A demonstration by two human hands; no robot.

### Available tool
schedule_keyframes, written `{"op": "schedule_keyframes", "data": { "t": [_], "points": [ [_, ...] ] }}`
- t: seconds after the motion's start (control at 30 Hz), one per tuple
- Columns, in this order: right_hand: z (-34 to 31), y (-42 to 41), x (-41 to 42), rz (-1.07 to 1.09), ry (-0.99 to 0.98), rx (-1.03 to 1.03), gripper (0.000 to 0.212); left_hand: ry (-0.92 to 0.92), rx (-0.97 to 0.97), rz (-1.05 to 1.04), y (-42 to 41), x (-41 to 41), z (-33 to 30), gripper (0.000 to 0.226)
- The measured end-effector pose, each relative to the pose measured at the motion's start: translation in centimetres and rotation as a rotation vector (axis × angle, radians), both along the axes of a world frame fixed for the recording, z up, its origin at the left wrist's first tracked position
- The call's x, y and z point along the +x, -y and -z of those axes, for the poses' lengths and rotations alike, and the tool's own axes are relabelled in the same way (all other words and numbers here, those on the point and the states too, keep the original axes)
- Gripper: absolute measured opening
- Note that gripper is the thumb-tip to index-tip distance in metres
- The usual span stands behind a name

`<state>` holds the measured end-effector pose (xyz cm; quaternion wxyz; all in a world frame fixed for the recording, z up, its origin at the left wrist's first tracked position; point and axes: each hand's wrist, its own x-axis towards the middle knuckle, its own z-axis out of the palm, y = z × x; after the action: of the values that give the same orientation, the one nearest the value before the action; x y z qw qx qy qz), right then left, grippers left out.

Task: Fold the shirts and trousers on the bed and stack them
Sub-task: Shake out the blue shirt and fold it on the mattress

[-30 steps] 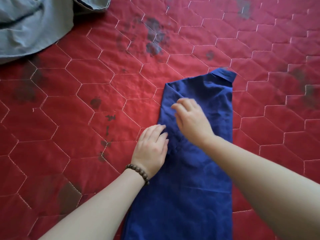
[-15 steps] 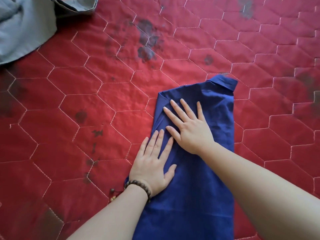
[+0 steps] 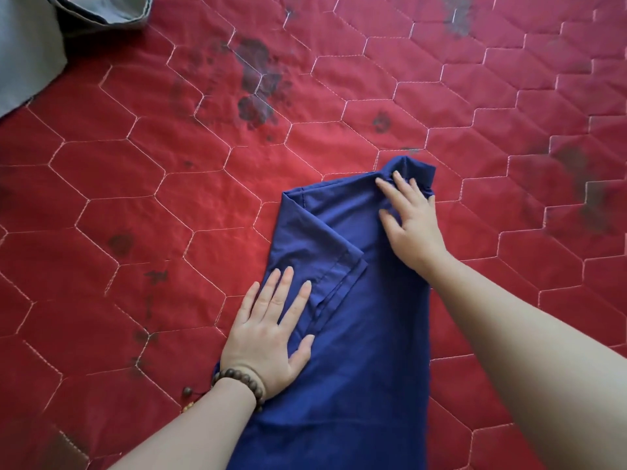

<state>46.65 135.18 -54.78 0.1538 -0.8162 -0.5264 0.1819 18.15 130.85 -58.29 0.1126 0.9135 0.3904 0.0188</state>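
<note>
A: On the red quilted bedspread (image 3: 142, 205), what's lying there?

B: A dark blue shirt (image 3: 373, 351), folded into a long narrow strip that runs from the bottom edge of the view up toward the middle. Its collar (image 3: 415, 169) is at the far end, and a sleeve (image 3: 325, 252) is folded across the front, with its hemmed cuff pointing toward the right.

A: And the left hand (image 3: 268, 337)?

B: It lies flat on the shirt's left edge, palm down, fingers straight and slightly spread, thumb out to the right. The outer fingers reach over the edge onto the bedspread. A brown beaded bracelet (image 3: 242, 381) circles that wrist, with a couple of loose beads hanging beside it.

A: The right hand (image 3: 412, 222)?

B: Up near the collar, palm down on the cloth. The fingers are extended and spread, with the fingertips (image 3: 397, 176) at the base of the collar and the fabric bunched a little around them. I can't tell whether any cloth is pinched; it looks like a flat press.

A: Anything else on the bed?

B: A grey garment (image 3: 30, 52) lies in the far left corner, well apart from the blue shirt, partly cut off by the edge of the view. The bedspread has pale hexagon stitching and several dark blotches (image 3: 258, 83), the largest beyond the shirt.
</note>
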Motion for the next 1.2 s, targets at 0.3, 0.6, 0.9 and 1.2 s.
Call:
{"op": "schedule_keyframes", "data": {
  "t": [0.3, 0.6, 0.9, 1.2],
  "points": [
    [1.9, 8.6, -9.7, -0.330, 0.410, -0.052, 0.061, 0.012, 0.061, 0.026, 0.0, -0.1, 0.3, 0.068],
    [1.7, 8.8, -8.9, -0.260, 0.106, 0.006, 0.059, -0.157, 0.014, 0.059, 0.1, 0.0, -0.9, 0.069],
    [-2.2, 15.1, -13.2, -0.072, 0.060, 0.343, 0.042, 0.191, -0.029, -0.067, 2.1, -1.0, -6.5, 0.039],
    [1.8, 21.3, -19.6, -0.132, 0.218, 0.150, 0.044, -0.139, -0.078, 0.094, 10.7, -3.4, -2.1, 0.059]
  ]
}}
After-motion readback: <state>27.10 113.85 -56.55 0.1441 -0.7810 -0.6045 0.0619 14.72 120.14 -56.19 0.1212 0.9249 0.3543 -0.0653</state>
